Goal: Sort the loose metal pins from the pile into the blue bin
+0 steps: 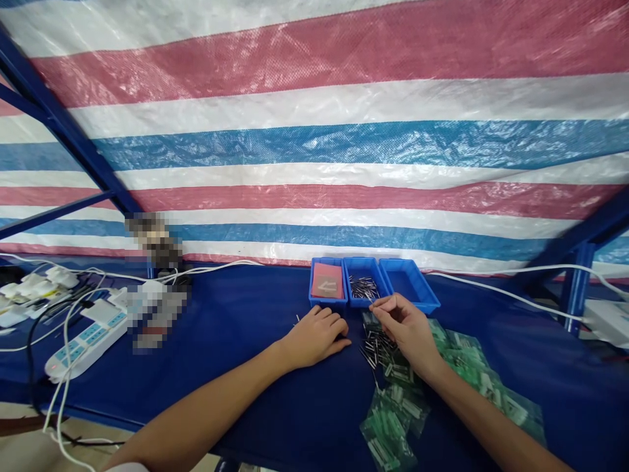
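Observation:
My left hand (pixel 314 337) lies palm down on the blue tabletop, fingers apart, holding nothing. A small thin piece (pixel 297 320) lies by its fingertips. Thumb and forefinger of my right hand (pixel 405 328) are pinched together at the front edge of the middle blue bin (pixel 350 269); whatever is between them is too small to make out. That bin contains thin dark metal pins (pixel 363 287). Below my right hand is a loose pile of similar pins (pixel 374 351), partly covered by the hand. Clear bags with green and white contents (pixel 390 426) lie in front of it.
Beside the middle bin stand a left blue bin with a pink sheet (pixel 327 272) inside and a right blue bin (pixel 417 288). More green bags (pixel 472 367) lie under my right forearm. A power strip (pixel 88 347) with tangled cables is at left. A striped tarp (pixel 314 144) hangs behind.

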`<state>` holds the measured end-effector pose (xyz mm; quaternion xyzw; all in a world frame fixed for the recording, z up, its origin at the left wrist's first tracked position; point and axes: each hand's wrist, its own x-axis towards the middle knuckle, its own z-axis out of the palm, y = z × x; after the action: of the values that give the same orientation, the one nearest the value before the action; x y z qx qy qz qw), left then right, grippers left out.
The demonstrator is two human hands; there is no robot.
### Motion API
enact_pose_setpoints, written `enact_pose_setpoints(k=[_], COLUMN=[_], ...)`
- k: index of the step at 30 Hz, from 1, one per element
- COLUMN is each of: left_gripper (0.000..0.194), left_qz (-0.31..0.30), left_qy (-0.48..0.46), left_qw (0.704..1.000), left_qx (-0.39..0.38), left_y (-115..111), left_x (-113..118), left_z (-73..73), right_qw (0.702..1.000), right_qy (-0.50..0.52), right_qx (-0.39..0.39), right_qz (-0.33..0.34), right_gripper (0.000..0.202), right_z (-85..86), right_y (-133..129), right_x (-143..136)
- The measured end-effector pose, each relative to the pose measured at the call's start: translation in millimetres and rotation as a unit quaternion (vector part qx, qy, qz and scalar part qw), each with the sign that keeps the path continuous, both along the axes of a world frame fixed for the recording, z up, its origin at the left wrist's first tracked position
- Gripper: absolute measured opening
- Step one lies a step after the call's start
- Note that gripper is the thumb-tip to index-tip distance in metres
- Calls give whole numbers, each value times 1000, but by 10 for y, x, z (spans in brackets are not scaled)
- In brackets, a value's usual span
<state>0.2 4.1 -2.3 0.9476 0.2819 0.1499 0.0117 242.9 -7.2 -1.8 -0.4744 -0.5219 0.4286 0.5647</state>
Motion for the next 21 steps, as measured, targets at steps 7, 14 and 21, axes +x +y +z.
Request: enact_pose_setpoints(k=[7, 14, 21], left_gripper=[24, 31, 36], left_qz=[14, 33, 49], left_qy=[-42, -79, -101], left_qw=[994, 984, 978], left_qx=[-97, -153, -175], left_y=[10, 38, 77], left_x=[-23, -40, -43], left_z=[32, 16, -58], right_qw=[1000, 1000, 1000], right_qy=[16, 5, 3], right_qx=[-19, -17, -16], right_qz=[11, 25, 22], right_gripper=[42, 41, 40], right_z=[63, 116, 138], right_y=[-35, -49, -61], right_x=[-30, -57, -61])
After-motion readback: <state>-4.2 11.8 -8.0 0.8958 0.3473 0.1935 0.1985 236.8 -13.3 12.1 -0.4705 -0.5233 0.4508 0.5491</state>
